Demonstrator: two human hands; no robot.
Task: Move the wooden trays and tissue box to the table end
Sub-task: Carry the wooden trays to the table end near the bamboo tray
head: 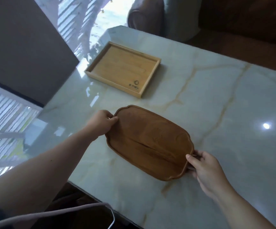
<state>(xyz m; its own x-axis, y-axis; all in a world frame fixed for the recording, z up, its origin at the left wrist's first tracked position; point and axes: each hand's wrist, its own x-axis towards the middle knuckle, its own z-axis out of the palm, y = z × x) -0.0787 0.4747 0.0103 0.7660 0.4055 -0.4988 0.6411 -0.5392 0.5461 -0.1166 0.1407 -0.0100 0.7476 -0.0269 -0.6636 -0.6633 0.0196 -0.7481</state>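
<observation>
Both hands grasp dark tray (150, 142): left hand (100, 123) pinches far-left rim, right hand (203, 167) near-right rim. Tray on marble bench (216, 104), near edge. Light tray (124, 69) beyond, apart.

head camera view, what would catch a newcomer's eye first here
The dark brown scalloped tray near the table's front edge draws the eye, with the left hand gripping its far-left rim and the right hand its near-right rim. Beyond it, the pale rectangular tray lies empty on the glossy marble table.
</observation>
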